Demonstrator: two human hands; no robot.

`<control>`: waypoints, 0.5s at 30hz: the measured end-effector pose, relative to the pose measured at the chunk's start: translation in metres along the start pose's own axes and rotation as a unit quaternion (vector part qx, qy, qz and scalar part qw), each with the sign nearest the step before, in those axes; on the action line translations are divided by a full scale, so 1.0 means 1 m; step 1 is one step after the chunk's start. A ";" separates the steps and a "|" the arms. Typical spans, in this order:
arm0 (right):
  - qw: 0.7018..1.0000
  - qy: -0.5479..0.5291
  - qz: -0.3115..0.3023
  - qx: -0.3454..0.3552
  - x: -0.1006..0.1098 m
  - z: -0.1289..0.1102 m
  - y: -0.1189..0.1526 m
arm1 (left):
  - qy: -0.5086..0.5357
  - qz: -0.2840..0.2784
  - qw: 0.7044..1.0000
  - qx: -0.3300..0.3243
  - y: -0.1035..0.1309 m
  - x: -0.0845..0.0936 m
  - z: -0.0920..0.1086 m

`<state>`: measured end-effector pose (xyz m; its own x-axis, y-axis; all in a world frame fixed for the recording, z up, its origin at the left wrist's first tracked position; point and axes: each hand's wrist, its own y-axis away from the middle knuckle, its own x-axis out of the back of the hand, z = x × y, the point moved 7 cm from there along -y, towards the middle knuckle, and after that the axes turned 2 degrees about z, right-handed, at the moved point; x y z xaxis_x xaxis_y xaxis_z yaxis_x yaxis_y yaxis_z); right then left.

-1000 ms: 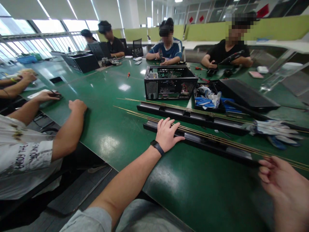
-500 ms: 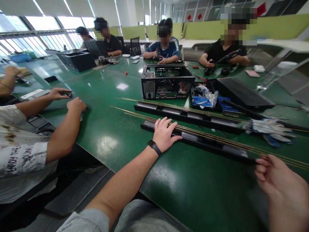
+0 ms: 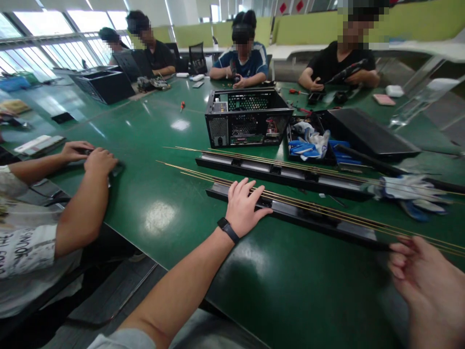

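Note:
My left hand [image 3: 245,207] lies with spread fingers across the near black bar [image 3: 308,219] and the thin golden rods [image 3: 327,209] on top of it. At the bar's right end, my right hand [image 3: 417,271] has its fingers curled together beside the rods; what is between the fingertips is too small to make out. Behind runs a second black bar [image 3: 254,172], also with thin golden rods along it. A white and blue glove [image 3: 414,191] lies near that bar's right end.
An open black computer case [image 3: 249,118] stands behind the bars. A black tray [image 3: 329,155] with gloves and a dark panel [image 3: 374,131] sit to its right. Another person's hands [image 3: 90,156] work at the left; more people sit across the green table [image 3: 145,140].
The view has shifted slightly, so the bars and case appear a little further left. The neighbour's two hands at the left have come together. My hands keep nearly the same pose.

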<state>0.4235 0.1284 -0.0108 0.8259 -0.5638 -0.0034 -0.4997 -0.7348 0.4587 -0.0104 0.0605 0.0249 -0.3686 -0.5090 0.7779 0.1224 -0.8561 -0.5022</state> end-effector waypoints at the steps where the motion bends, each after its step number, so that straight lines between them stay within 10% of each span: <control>1: 1.000 -0.002 -0.001 -0.005 -0.001 0.000 0.002 | -0.002 0.000 1.000 0.001 0.000 0.000 0.000; 15: 1.000 -0.006 0.025 0.009 -0.008 -0.002 0.011 | -0.001 -0.015 1.000 0.010 -0.002 0.002 0.001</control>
<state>0.4125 0.1256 -0.0041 0.7972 -0.6037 0.0090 -0.5446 -0.7125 0.4424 -0.0108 0.0611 0.0278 -0.3703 -0.4832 0.7933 0.1305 -0.8726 -0.4706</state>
